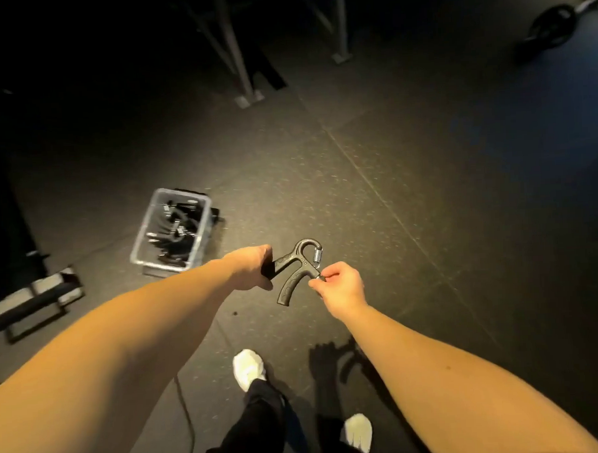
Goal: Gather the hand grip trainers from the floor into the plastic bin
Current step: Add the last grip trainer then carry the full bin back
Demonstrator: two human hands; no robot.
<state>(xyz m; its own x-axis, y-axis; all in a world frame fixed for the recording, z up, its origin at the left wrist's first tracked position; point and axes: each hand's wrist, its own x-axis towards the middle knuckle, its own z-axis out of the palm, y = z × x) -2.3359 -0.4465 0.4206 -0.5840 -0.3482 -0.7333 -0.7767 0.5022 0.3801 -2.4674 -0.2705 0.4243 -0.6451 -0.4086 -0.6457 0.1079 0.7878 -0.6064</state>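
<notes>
Dark gym floor (pixel 373 161); both hands hold grip trainer (pixel 294 269) aloft.

The floor (pixel 407 160) is dark rubber matting flecked with pale specks, laid in large tiles whose seams run diagonally; warm light pools over the middle and falls away to near black at the far side and the left, with a bluish cast on the right; grey metal legs (pixel 241 74) on flat foot plates stand at the far end; a weight plate (pixel 552 27) lies far right; a thin cable (pixel 187 416) trails nearby; a low black-and-grey frame (pixel 33 303) sits left.
</notes>
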